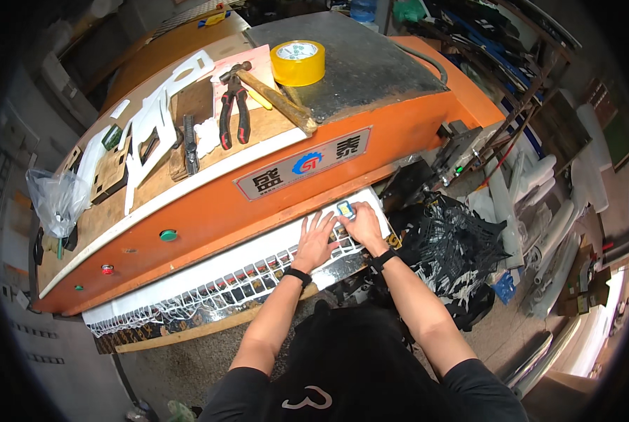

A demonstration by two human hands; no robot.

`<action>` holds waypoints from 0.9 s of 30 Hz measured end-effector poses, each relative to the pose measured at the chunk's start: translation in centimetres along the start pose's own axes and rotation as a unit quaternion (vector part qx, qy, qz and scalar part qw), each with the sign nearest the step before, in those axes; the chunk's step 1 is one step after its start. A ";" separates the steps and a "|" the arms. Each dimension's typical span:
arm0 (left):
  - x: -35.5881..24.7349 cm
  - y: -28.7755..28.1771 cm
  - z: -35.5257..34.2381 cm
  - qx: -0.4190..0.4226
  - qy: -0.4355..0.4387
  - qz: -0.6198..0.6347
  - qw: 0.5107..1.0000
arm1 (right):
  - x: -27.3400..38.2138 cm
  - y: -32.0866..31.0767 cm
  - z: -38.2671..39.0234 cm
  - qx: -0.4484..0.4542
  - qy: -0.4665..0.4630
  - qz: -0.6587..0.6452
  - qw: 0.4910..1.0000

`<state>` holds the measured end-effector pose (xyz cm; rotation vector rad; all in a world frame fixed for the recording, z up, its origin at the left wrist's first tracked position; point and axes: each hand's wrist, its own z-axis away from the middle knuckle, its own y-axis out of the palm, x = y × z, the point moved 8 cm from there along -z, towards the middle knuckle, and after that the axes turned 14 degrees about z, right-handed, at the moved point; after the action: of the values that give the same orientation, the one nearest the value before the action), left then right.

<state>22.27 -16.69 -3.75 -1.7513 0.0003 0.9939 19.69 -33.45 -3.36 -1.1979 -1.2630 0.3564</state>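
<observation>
A long white sheet (272,243) lies along the front of an orange machine, its near edge cut into a row of square openings. My left hand (316,243) rests flat on the sheet near its right end, fingers spread and holding nothing. Close beside it, my right hand (362,225) grips a small blue-rimmed block with a yellow middle (345,209), which sits against the sheet. The palm and fingers partly cover the block, so its exact kind does not show.
The orange machine (209,211) stands beyond the sheet. On its top are a roll of yellow tape (298,67), a hammer (279,102), pliers (233,112), and white cut pieces (156,126). Black cut-out scraps (448,239) are heaped at the right, near plastic-wrapped rolls (554,225).
</observation>
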 end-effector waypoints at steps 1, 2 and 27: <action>-0.2 0.2 0.4 -0.016 0.006 0.002 1.000 | -0.1 0.0 0.2 0.002 -0.003 0.022 1.000; 0.0 0.6 0.7 -0.013 -0.003 0.002 1.000 | -0.5 0.1 0.5 0.010 0.006 0.049 0.999; -2.3 1.3 3.0 -0.156 -0.056 0.145 0.975 | -3.2 -2.1 8.2 0.077 0.022 -0.107 0.991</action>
<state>18.33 -15.96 -3.61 -2.0155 0.0309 1.3641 10.70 -32.78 -4.60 -0.9263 -1.2877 0.2626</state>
